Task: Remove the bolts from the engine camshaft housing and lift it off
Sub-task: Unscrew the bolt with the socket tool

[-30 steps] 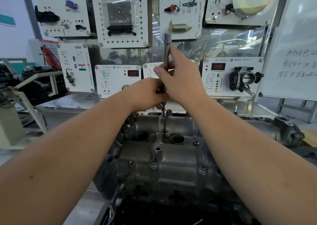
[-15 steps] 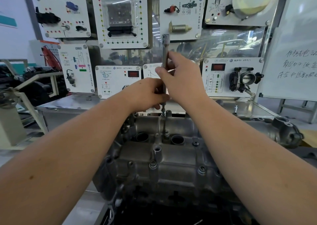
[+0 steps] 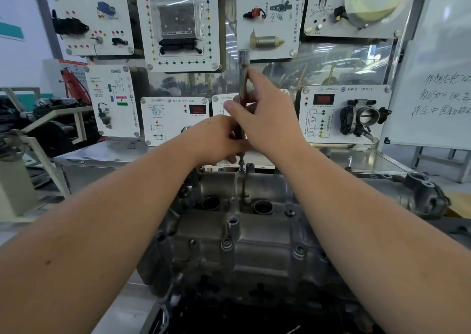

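The right hand (image 3: 267,119) pinches the long socket bar (image 3: 243,78) upright to spin it; the left hand (image 3: 219,140) grips lower, steadying it on a far-edge bolt (image 3: 241,166) of the housing (image 3: 244,231) on the bench.

The lower stretch of the long upright steel socket extension (image 3: 243,78) is hidden by the left hand (image 3: 216,140) and right hand (image 3: 267,119). The near end of the grey cast-metal camshaft housing (image 3: 254,244) is cut off by the bottom edge. The whiteboard handwriting (image 3: 443,96) is cropped at right.
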Motion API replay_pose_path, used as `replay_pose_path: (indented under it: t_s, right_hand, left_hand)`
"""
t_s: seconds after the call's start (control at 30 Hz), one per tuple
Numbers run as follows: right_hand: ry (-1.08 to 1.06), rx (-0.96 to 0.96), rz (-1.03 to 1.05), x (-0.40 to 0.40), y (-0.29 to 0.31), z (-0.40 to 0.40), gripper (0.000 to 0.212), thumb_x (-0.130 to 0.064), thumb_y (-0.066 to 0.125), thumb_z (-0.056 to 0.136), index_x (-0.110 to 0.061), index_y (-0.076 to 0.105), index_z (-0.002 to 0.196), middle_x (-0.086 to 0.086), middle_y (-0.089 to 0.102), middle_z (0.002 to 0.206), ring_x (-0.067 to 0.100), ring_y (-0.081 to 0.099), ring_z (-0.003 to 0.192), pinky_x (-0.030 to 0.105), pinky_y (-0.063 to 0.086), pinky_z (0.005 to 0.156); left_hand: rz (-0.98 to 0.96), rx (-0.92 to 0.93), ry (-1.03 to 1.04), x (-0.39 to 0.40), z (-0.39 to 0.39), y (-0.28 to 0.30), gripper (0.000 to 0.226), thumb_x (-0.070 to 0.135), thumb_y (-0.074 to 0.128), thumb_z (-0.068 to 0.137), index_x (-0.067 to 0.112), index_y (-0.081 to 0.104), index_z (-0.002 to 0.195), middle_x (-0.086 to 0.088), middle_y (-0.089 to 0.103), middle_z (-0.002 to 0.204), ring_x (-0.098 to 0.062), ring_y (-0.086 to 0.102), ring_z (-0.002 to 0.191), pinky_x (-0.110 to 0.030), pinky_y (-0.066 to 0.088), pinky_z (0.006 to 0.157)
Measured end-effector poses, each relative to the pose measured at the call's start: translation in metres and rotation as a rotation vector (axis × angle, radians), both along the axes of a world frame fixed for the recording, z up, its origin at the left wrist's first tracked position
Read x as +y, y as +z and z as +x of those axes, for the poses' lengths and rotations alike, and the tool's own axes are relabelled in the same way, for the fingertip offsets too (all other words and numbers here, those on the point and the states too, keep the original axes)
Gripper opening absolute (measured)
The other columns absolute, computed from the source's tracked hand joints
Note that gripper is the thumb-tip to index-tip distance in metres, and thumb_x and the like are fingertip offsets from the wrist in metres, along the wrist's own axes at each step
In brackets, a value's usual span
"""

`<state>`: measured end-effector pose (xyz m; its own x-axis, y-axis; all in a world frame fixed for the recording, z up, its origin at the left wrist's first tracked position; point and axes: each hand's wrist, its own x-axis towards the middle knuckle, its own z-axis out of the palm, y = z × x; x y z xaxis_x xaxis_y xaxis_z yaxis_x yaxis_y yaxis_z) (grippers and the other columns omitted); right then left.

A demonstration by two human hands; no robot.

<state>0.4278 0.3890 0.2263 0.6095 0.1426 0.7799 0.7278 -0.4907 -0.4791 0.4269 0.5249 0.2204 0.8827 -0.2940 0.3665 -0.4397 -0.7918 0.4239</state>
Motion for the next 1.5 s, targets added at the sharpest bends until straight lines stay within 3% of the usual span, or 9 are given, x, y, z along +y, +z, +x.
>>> replay_pose_path:
  t_s: [0.07, 0.13, 0.37, 0.57, 0.8, 1.0, 1.27, 1.37, 1.5]
  right_hand:
    - [-0.05, -0.051, -0.011, -0.0011, 0.0008, 0.0024, 0.005, -0.028, 0.065, 0.094, -0.026, 0.062, 0.098, -0.013, 0.065, 0.082, 0.001, 0.057, 0.073, 0.021, 0.042, 0.067]
    - [-0.069, -0.042, -0.018, -0.0008, 0.0022, 0.0046, 0.015, -0.023, 0.061, 0.096, -0.019, 0.055, 0.083, -0.006, 0.062, 0.071, 0.007, 0.058, 0.07, 0.027, 0.044, 0.063]
    - [-0.016, -0.005, -0.015, 0.001, 0.0014, 0.0009, 0.015, -0.02, 0.051, 0.099, -0.014, 0.052, 0.113, 0.001, 0.063, 0.073, 0.017, 0.062, 0.068, 0.038, 0.053, 0.065]
    - [-0.108, -0.061, -0.048, -0.0011, 0.0038, 0.0051, 0.021, -0.025, 0.057, 0.099, -0.016, 0.05, 0.081, -0.007, 0.057, 0.071, 0.007, 0.056, 0.07, 0.024, 0.043, 0.061]
    - [0.045, 0.05, -0.004, 0.0018, 0.0011, 0.0002, 0.05, -0.022, 0.047, 0.103, -0.023, 0.035, 0.151, 0.004, 0.071, 0.095, 0.016, 0.07, 0.085, 0.039, 0.058, 0.08]
    - [-0.057, -0.069, 0.003, -0.0003, 0.0034, 0.0012, 0.01, -0.024, 0.06, 0.096, -0.015, 0.062, 0.1, -0.007, 0.066, 0.076, 0.013, 0.063, 0.077, 0.028, 0.05, 0.069]
    - [-0.021, 0.017, -0.01, 0.0013, 0.0014, 0.0023, 0.049, -0.021, 0.048, 0.103, -0.017, 0.034, 0.15, 0.002, 0.068, 0.082, 0.017, 0.071, 0.079, 0.036, 0.057, 0.069]
    - [-0.06, -0.055, 0.003, 0.0003, 0.0017, 0.0012, 0.04, -0.029, 0.059, 0.098, -0.019, 0.052, 0.136, -0.008, 0.067, 0.086, 0.011, 0.064, 0.079, 0.025, 0.051, 0.068]
    - [-0.074, -0.041, -0.025, 0.001, 0.0032, 0.0012, 0.012, -0.024, 0.055, 0.1, -0.013, 0.056, 0.104, 0.002, 0.068, 0.085, 0.021, 0.068, 0.084, 0.04, 0.055, 0.077]
  left_hand:
    - [-0.007, -0.006, -0.003, 0.0003, -0.0001, -0.0001, 0.006, 0.034, 0.066, 0.094, 0.031, 0.062, 0.097, 0.007, 0.074, 0.087, -0.003, 0.073, 0.066, -0.036, 0.059, 0.08]
    - [-0.013, 0.003, -0.02, 0.0004, -0.0001, -0.0002, 0.01, 0.033, 0.064, 0.095, 0.027, 0.065, 0.103, 0.006, 0.074, 0.09, -0.004, 0.073, 0.07, -0.043, 0.06, 0.083]
    - [-0.03, 0.037, -0.038, 0.002, -0.0003, 0.0, 0.013, 0.027, 0.06, 0.099, 0.024, 0.066, 0.11, 0.008, 0.075, 0.096, -0.001, 0.073, 0.075, -0.035, 0.057, 0.077]
    - [-0.029, 0.014, -0.026, 0.002, 0.001, -0.0007, 0.02, 0.034, 0.062, 0.097, 0.018, 0.067, 0.109, 0.004, 0.076, 0.093, -0.004, 0.074, 0.073, -0.043, 0.059, 0.085]
    - [-0.035, 0.022, -0.036, 0.0021, -0.0017, -0.0003, 0.012, 0.025, 0.053, 0.1, 0.029, 0.063, 0.095, 0.024, 0.072, 0.077, 0.004, 0.071, 0.073, -0.009, 0.048, 0.057]
    - [-0.003, -0.007, -0.015, 0.0012, 0.0013, -0.0008, 0.024, 0.037, 0.06, 0.097, 0.017, 0.067, 0.107, 0.005, 0.076, 0.089, -0.003, 0.073, 0.072, -0.036, 0.06, 0.078]
    - [-0.039, 0.016, -0.046, 0.0033, 0.0012, -0.0013, 0.015, 0.024, 0.056, 0.101, 0.019, 0.069, 0.108, 0.011, 0.075, 0.089, 0.004, 0.071, 0.076, -0.012, 0.05, 0.06]
    - [0.007, -0.01, -0.022, 0.0029, 0.0005, -0.0006, 0.019, 0.035, 0.059, 0.098, 0.02, 0.067, 0.107, 0.008, 0.076, 0.085, 0.001, 0.072, 0.074, -0.028, 0.058, 0.071]
    - [0.015, -0.001, -0.031, 0.0002, 0.0, -0.0007, 0.025, 0.04, 0.061, 0.095, 0.019, 0.066, 0.107, 0.002, 0.075, 0.093, -0.006, 0.074, 0.073, -0.042, 0.06, 0.084]
